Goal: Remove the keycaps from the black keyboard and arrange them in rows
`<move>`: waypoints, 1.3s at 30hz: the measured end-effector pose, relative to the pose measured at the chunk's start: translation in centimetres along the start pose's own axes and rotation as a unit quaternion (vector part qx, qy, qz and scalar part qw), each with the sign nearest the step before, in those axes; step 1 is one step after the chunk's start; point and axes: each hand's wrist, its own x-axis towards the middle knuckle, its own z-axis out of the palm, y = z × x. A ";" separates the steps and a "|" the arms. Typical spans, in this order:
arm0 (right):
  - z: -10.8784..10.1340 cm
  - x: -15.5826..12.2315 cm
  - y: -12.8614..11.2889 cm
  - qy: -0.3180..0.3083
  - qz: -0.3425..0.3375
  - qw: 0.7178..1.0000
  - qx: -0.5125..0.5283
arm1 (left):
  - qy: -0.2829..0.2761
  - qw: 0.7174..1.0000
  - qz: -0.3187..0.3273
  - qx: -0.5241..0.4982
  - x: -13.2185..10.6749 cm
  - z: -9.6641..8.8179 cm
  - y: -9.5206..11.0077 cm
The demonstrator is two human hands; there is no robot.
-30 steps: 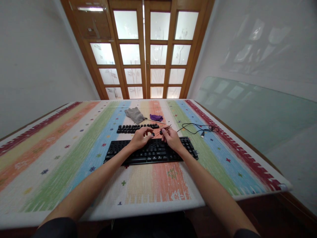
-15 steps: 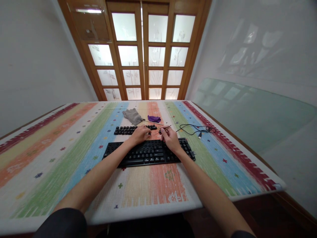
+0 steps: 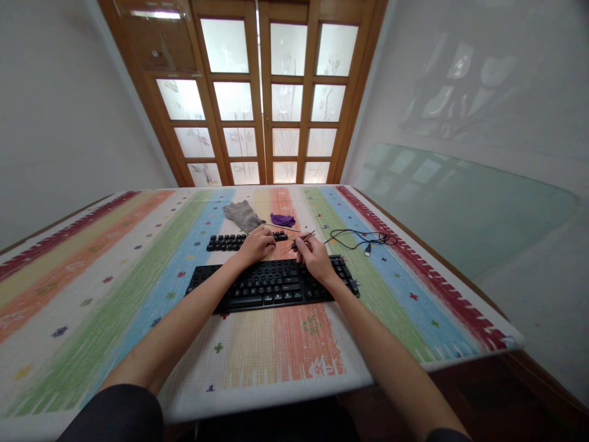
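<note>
A black keyboard (image 3: pixel 276 283) lies on the striped tablecloth below both hands. Behind it, several loose black keycaps (image 3: pixel 225 242) are laid out in rows. My left hand (image 3: pixel 258 244) is closed, its fingers bent down by the right part of these rows; what is in the fingertips is hidden. Just behind the keyboard's upper edge, my right hand (image 3: pixel 313 255) is closed on a thin, dark, tweezer-like tool (image 3: pixel 307 236), whose exact kind is too small to tell. A small black piece (image 3: pixel 293 245) shows at its fingertips.
A grey glove (image 3: pixel 242 215) and a crumpled purple cloth (image 3: pixel 282 220) lie beyond the keycaps. A thin rod (image 3: pixel 288 228) rests near them. The black USB cable (image 3: pixel 354 239) is coiled at the right. Walls stand on both sides, with wooden glazed doors (image 3: pixel 264 135) behind.
The whole view has shifted slightly, so everything appears a little further left. Both hands keep nearly the same place over the keyboard and keycaps, with only slight finger movement.
</note>
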 end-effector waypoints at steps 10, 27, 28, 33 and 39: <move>-1.1 0.2 -0.2 -0.075 0.031 0.996 0.021 | 0.017 1.000 -0.010 0.001 0.1 0.3 -0.1; -1.5 0.0 0.0 -0.168 0.068 0.983 -0.004 | 0.039 0.997 -0.013 -0.069 -3.1 -0.9 4.7; -1.2 -0.2 0.0 -0.176 0.070 0.982 0.000 | 0.034 0.997 -0.013 -0.072 -3.2 -0.7 4.8; -0.1 -0.7 -0.3 -0.244 0.041 0.969 -0.021 | 0.023 0.995 -0.040 -0.083 -3.5 -0.6 4.8; -0.3 -0.3 0.3 -0.216 0.033 0.974 -0.067 | 0.010 0.994 -0.061 -0.088 -3.6 -0.7 4.9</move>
